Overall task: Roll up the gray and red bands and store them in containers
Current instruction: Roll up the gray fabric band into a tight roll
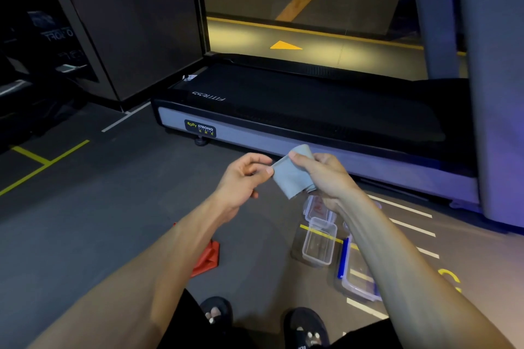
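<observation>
Right hand (320,176) gripped the part-rolled gray band (292,176) in mid-air above the open containers (319,244), left hand (243,176) pinching its loose edge; soft, light, likely prone to unrolling unless held across the roll.

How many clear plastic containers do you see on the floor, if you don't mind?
3: one under the right hand, one open just nearer, one blue-clipped beneath the right forearm. More may be hidden.

Dim, bluish light; dark upper left, wide-angle bending at edges.
</observation>
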A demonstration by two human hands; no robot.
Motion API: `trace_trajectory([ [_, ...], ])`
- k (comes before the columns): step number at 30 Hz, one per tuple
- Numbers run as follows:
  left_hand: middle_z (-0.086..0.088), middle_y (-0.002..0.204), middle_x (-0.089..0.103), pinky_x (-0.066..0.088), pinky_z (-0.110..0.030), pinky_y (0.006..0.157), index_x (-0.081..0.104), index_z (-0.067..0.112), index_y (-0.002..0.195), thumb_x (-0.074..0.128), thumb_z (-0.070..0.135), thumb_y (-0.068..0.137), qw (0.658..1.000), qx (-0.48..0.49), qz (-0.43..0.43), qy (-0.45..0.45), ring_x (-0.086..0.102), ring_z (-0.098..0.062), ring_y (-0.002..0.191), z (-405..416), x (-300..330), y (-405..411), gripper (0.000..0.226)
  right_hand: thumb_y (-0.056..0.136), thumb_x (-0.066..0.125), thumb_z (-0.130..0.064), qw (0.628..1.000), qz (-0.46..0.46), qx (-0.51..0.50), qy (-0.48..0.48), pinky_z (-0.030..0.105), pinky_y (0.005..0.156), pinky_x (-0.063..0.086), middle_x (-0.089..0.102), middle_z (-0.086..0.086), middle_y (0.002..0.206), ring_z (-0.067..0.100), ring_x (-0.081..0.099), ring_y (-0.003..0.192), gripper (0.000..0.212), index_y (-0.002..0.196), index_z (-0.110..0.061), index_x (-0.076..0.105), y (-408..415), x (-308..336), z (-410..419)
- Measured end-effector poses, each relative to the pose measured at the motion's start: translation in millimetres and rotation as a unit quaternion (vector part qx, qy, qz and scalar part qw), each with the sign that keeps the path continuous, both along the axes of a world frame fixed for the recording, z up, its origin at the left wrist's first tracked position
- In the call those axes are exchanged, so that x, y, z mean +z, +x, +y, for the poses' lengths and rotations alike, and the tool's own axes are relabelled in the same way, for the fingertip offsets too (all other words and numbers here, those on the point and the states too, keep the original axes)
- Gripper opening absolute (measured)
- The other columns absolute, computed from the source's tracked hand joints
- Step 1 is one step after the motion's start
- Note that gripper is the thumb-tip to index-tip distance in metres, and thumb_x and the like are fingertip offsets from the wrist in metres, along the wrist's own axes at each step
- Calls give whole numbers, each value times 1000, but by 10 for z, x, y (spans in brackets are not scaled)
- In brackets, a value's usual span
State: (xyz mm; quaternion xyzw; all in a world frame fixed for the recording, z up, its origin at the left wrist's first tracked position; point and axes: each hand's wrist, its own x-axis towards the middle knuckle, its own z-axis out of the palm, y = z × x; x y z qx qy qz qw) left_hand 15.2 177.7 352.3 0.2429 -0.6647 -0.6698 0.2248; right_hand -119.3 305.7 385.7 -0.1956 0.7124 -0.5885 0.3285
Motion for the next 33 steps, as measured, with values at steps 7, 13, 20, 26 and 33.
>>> trace_trajectory([
  [7,4,97,65,46,-30,73,64,22,109,66,8,96,994,12,51,101,60,-11,91,77,47,-34,19,93,69,-49,999,42,12,8,32,63,49,78,15,90,20,68,70,44,98,-6,74,65,-10,-47],
  [13,-1,93,60,55,-36,62,51,18,121,57,-3,98,980,0,102,168,67,-14,70,141,101,-65,32,65,68,-70,999,38,13,5,48,78,59,78,16,93,37,75,91,73,99,-5,74,144,-3,-118],
  [20,-10,112,59,56,-40,74,52,15,136,61,-5,95,973,36,97,204,66,-16,80,132,113,-95,46,89,72,-48,1000,-3,-16,1,52,81,59,78,18,94,38,75,93,48,98,-1,73,108,-17,-114],
  [26,6,58,63,54,-34,79,56,-1,130,52,12,104,966,-22,45,253,62,-4,53,158,131,-92,29,90,75,-42,1000,-14,-12,-12,42,76,59,78,15,100,30,76,94,41,106,-4,72,102,11,-107],
  [33,-10,92,72,59,-37,73,66,3,120,52,16,104,966,51,45,250,69,-16,75,91,120,-136,24,85,82,-34,999,-25,-11,-33,51,89,59,78,15,97,31,76,95,38,103,-2,72,160,83,-64],
])
